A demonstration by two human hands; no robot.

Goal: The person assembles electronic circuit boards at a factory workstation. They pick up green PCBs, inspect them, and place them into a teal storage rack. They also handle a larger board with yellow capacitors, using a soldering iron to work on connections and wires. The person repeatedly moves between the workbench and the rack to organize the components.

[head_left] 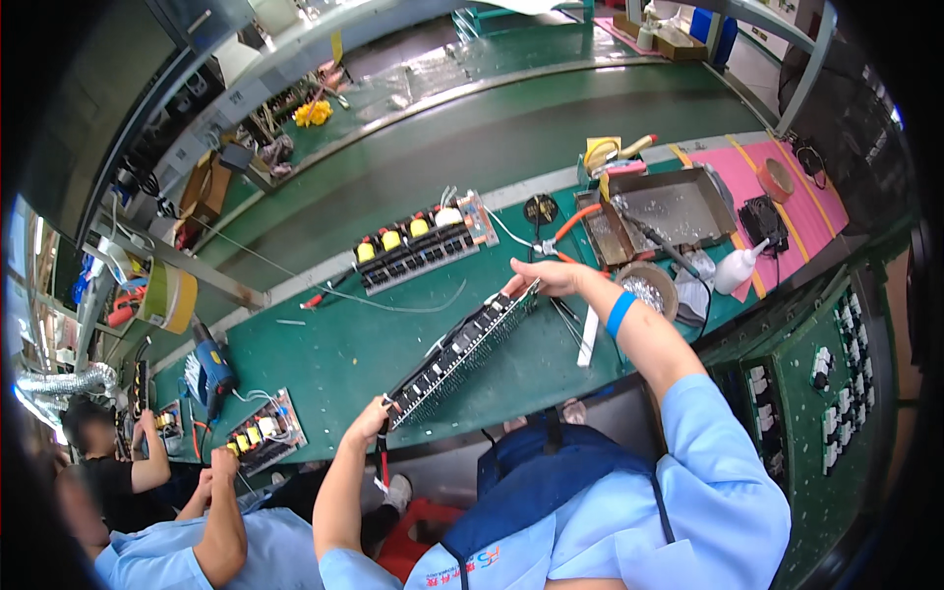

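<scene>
A long circuit board [460, 352] crowded with black parts is held up between my two hands, tilted on edge above the green bench. My left hand [370, 419] grips its near left end, where a red and black wire hangs down. The far right end is pinched by my right hand [551, 277], which wears a blue band at the forearm. Beyond it, a second circuit board [418, 244] with yellow and white parts rests on the bench. Just past my right hand lie orange-handled cutters [568, 228].
A metal tray [678, 202], a bowl of clippings [644, 293] and a white squeeze bottle [737, 267] stand at the right. To the left are a blue heat gun [211, 369] and another board [265, 433], where a co-worker's hands [224, 470] are busy. Shelving posts frame the back.
</scene>
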